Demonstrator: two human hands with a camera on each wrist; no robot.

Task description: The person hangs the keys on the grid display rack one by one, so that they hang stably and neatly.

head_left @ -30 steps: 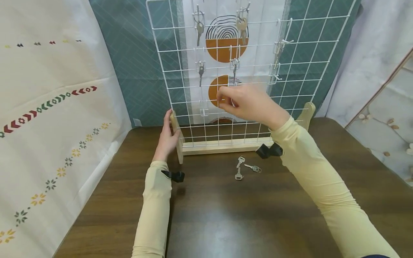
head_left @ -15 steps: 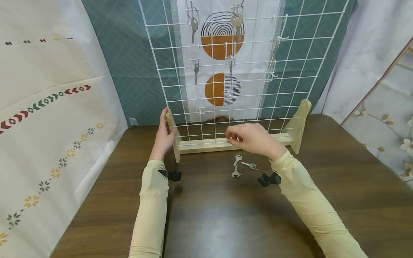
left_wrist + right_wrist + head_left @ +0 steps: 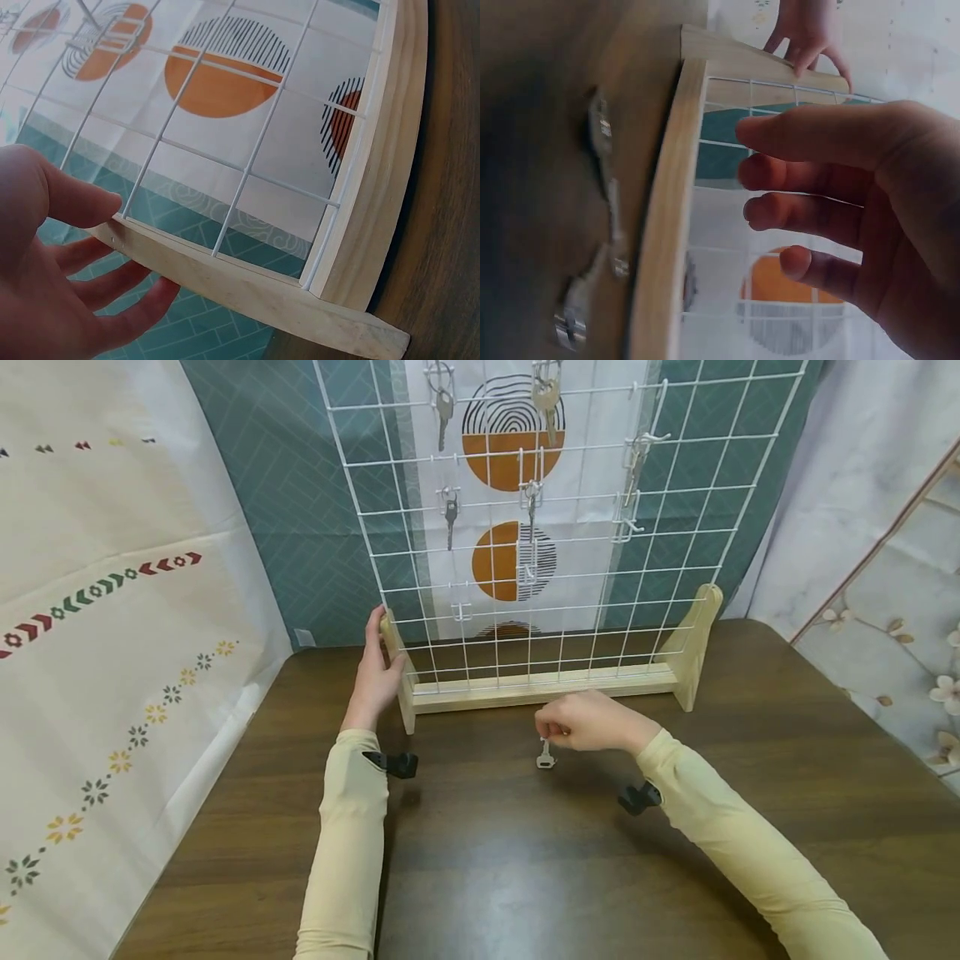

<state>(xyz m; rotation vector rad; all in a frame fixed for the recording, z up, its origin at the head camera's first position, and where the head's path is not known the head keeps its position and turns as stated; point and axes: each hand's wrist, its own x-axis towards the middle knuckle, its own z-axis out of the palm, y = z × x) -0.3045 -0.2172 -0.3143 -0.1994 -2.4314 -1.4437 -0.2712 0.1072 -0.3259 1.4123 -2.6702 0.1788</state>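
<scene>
Right hand (image 3: 596,722) low over the table (image 3: 465,860), fingers loosely bent, narrow gap from thumb to forefinger, nothing seen held. Nearest key (image 3: 545,755) on the table just below its fingertips and toward the person; long axis runs roughly toward/away from the person, blade end going up under the fingers, wide head clear of them. Contact: cannot tell. Another key (image 3: 571,319) also below the right hand, blurry, partly turned from the first; hand covers it in head view. Right hand clearly nearer to both; left hand (image 3: 375,681) well off to its left, gripping the upright end of the wooden stand (image 3: 480,694), thumb one side, fingers the other. Keys flat, silvery metal, slim blades. Stand pale, smooth, grained wood; table dark brown wood, slight shine. Beyond and above the right hand: white wire rack (image 3: 358,514), square grid, hung key (image 3: 451,514) dangling blade-down among others.
</scene>
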